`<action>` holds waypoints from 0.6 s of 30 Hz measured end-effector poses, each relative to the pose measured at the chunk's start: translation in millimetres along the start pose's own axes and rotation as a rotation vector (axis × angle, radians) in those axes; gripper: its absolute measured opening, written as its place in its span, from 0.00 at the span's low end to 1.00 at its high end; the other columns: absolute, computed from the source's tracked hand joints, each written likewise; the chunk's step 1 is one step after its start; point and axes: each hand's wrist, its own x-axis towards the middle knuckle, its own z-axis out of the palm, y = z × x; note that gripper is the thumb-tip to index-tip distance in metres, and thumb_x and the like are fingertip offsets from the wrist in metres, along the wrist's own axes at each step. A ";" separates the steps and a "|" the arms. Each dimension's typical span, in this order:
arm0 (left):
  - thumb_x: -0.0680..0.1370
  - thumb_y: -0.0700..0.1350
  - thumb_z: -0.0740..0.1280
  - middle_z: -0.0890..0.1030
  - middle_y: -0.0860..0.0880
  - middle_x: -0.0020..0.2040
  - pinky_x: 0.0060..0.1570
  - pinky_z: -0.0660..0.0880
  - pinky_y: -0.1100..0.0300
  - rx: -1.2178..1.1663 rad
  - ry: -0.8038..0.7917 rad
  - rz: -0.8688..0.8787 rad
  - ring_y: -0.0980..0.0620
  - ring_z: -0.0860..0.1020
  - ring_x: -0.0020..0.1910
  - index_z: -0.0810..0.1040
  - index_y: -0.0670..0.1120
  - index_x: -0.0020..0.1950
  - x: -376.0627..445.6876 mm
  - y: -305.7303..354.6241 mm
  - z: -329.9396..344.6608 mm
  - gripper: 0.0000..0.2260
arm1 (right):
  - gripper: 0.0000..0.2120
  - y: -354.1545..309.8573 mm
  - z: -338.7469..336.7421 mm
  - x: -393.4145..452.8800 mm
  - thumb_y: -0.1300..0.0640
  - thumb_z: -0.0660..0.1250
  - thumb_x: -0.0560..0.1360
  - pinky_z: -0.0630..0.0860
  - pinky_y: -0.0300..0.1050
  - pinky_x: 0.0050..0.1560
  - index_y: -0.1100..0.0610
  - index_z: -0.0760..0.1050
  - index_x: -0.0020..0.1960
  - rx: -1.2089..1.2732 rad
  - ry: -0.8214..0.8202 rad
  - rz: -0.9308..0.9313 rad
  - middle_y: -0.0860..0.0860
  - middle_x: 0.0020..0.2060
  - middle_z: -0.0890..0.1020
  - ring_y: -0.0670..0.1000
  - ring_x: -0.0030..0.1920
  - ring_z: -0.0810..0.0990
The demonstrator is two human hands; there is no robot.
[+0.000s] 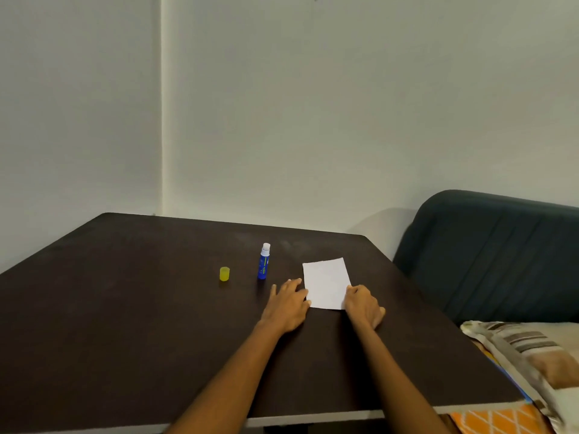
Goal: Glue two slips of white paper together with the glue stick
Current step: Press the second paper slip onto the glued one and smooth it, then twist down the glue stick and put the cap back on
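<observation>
On the dark worktop [156, 308] our left hand [286, 305] and right hand [363, 305] lie flat-fingered, gripping nothing, on the white paper [326, 281]. We should press evenly outward; the uncapped glue stick [263, 263] stands beside it.

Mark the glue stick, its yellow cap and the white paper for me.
glue stick [263, 268], head view, on the blue barrel.
cap [224, 273], head view, on its side wall.
paper [326, 281], head view, on the bare middle of the sheet.
</observation>
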 end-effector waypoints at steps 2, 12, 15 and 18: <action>0.81 0.50 0.52 0.57 0.47 0.77 0.73 0.47 0.42 -0.002 -0.028 0.003 0.48 0.52 0.76 0.65 0.47 0.72 4.1 -0.9 2.4 0.19 | 0.14 -0.1 2.9 -0.8 0.50 0.58 0.79 0.66 0.52 0.59 0.57 0.72 0.58 -0.010 0.072 -0.034 0.56 0.56 0.79 0.56 0.58 0.75; 0.81 0.55 0.51 0.57 0.48 0.77 0.73 0.46 0.41 0.055 -0.055 -0.025 0.48 0.51 0.77 0.58 0.46 0.74 0.4 4.2 3.5 0.24 | 0.19 -1.2 12.1 -8.3 0.48 0.51 0.80 0.57 0.58 0.71 0.54 0.67 0.67 -0.381 -0.039 -0.416 0.53 0.67 0.72 0.54 0.68 0.68; 0.81 0.54 0.50 0.55 0.46 0.77 0.73 0.46 0.43 0.026 -0.052 -0.038 0.47 0.50 0.77 0.56 0.45 0.75 -3.3 5.9 -0.2 0.24 | 0.20 -2.3 10.5 -8.8 0.47 0.52 0.80 0.57 0.57 0.71 0.54 0.66 0.69 -0.323 0.012 -0.414 0.53 0.67 0.71 0.54 0.68 0.67; 0.81 0.51 0.52 0.55 0.45 0.77 0.74 0.49 0.45 -0.127 0.074 -0.059 0.48 0.51 0.77 0.55 0.44 0.75 -11.4 5.7 -6.3 0.24 | 0.17 -13.8 9.3 -16.2 0.49 0.57 0.79 0.62 0.53 0.67 0.54 0.68 0.65 -0.146 0.155 -0.452 0.53 0.64 0.73 0.53 0.65 0.69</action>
